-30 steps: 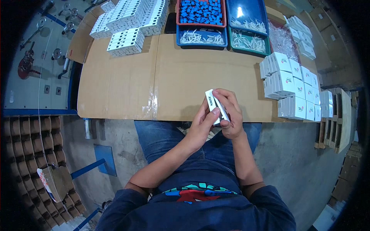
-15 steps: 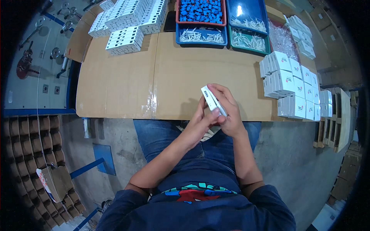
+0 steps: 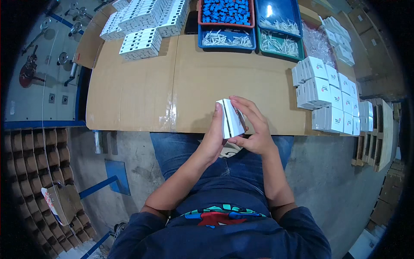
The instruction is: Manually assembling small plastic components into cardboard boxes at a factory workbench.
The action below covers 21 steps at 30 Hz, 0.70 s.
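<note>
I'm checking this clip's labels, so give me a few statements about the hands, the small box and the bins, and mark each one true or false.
1. Both hands hold one small white box. True: the left hand and the right hand grip it together.
2. The box rests flat on the cardboard-covered table. False: it is held up at the table's near edge.
3. The red bin holds blue parts. True.
4. Stacked white boxes stand only on the person's left. False: this stack is on the right, and others at far left.
</note>
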### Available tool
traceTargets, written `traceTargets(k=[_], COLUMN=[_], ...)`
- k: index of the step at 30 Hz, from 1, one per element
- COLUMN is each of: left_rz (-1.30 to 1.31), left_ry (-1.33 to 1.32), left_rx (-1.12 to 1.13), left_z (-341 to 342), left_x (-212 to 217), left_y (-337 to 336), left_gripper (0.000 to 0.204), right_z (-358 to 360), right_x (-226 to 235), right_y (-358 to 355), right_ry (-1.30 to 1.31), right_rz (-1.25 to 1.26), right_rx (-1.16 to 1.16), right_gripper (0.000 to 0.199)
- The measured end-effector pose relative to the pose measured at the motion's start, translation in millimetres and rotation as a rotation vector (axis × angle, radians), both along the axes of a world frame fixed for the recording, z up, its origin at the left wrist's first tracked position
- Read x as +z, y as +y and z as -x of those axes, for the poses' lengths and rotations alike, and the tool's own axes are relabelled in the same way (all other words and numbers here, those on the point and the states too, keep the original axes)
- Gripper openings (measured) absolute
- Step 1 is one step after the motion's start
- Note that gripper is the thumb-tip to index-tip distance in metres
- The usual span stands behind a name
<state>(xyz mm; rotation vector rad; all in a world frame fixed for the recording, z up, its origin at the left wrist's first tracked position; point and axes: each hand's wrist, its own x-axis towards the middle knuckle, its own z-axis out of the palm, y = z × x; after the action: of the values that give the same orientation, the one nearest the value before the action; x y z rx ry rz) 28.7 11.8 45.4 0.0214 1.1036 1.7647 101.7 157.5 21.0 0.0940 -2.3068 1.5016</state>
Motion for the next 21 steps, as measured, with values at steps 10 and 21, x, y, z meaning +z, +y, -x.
traceTargets(k=[10,21], left_rz=[-0.047,-0.016], left_ry=[-0.055,-0.040], left_rx=[0.051,0.069], left_z=[-11.1,-19.4], left_x=[6.6,8.3], left_y=[2.8,7.4], left_gripper=[0.072,0.072], right_z=[2.4,3.1], right_x=[-12.9,-16.3], right_y=[-0.2,-8.1], right_ry=[0.207,0.283], right_rz=[-0.120,-0.063], right_rx=[-0.111,-0.170], right_gripper=[0.094,0.088])
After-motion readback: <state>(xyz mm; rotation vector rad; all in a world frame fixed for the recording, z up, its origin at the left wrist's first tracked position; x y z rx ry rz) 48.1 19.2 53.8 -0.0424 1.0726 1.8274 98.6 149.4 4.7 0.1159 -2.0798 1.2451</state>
